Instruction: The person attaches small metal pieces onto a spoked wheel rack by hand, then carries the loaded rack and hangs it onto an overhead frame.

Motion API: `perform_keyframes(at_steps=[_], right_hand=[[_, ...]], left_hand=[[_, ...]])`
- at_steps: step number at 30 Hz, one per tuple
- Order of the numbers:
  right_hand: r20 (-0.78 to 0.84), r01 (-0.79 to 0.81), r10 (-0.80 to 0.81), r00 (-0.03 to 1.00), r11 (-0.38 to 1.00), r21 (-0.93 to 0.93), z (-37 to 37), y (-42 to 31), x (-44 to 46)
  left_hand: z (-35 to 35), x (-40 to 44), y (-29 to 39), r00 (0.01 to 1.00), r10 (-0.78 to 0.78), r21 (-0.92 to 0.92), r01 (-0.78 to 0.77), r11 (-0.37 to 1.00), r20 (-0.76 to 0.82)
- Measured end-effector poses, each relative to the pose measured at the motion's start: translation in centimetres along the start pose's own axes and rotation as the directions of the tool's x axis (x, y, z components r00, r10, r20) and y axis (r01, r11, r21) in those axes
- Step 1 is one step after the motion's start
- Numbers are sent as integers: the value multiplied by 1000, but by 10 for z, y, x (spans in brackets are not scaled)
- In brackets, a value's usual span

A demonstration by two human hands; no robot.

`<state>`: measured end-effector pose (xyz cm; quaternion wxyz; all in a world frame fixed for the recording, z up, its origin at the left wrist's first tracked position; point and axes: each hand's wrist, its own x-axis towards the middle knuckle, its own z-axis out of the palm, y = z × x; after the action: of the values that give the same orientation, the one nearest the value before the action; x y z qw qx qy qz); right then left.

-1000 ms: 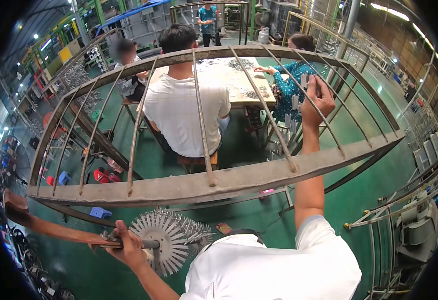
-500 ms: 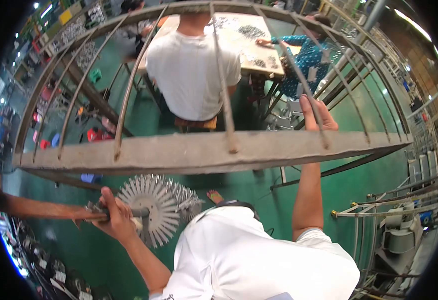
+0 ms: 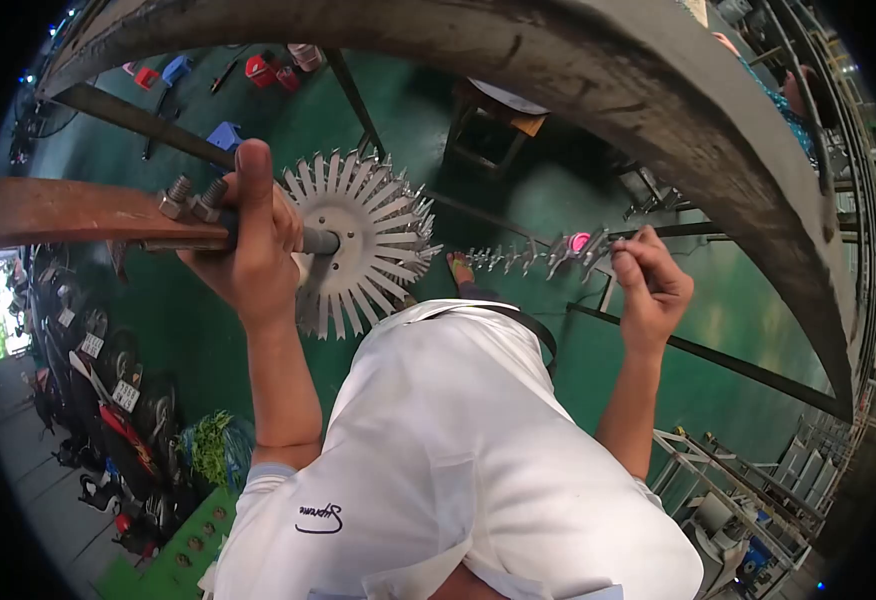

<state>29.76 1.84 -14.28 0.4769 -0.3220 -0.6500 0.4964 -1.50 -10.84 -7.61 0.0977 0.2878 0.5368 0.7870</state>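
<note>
a curved metal frame (image 3: 598,70) arches past both hands, its edge near the right hand (image 3: 653,285), with green floor (image 3: 728,310) showing between that edge and the forearm. the right grip pinches one end of a string of metal pieces (image 3: 528,255), which hangs beside a spiky wheel (image 3: 363,245). the left hand (image 3: 253,235) has its grip wrapped around the wheel's rod (image 3: 320,241), by a brown bar (image 3: 68,215).
</note>
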Motion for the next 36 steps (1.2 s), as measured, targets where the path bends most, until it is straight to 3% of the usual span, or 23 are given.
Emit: perform_keyframes(at_steps=[3,8,14,23,30,36], right_hand=[[179,89,-101,979,993,75,13,5,-1],[339,92,-110,934,993,70,41,13,-5],[536,-27,0,844,999,41,86,26,-12],[613,-37,74,786,997,-73,125,46,-16],[629,-10,67,775,996,-93,127,48,-12],[623,98,14,782,984,-145,133,49,-11]], left_hand=[[0,1,0,1000,8,4,-8,1000,-6],[1,1,0,1000,18,2,-18,1000,-1],[3,1,1,1000,17,22,-16,1000,-16],[4,1,4,1000,3,47,-2,999,-23],[6,2,5,1000,-10,165,12,986,-11],[4,3,3,1000,-8,149,6,989,8]])
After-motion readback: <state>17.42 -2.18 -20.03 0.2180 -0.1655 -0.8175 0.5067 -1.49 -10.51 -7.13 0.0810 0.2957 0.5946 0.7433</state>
